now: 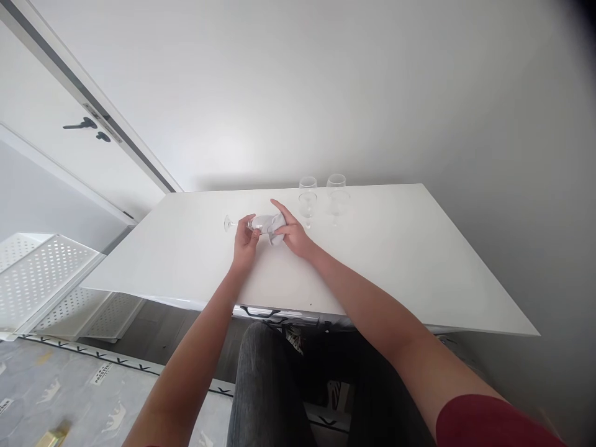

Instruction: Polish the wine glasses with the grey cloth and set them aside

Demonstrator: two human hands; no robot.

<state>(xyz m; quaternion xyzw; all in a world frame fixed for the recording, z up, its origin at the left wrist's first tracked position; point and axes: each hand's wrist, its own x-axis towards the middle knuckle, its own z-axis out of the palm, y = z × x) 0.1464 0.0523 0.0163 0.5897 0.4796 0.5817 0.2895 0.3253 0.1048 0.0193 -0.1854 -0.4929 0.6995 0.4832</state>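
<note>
A clear stemmed glass lies sideways in the air above the white table, its foot pointing left. My left hand is closed around its stem and the lower part of its bowl. At the rim end, my right hand presses a pale cloth against the glass, thumb in front and the other fingers stretched out behind. Two more clear stemmed glasses stand upright near the back edge, one just beyond my right hand and another to its right.
Behind the table rises a plain wall. At the left are a door with a dark handle and white perforated racks. A patterned mattress lies at the lower left. My legs are against the table's front, near a drawer handle.
</note>
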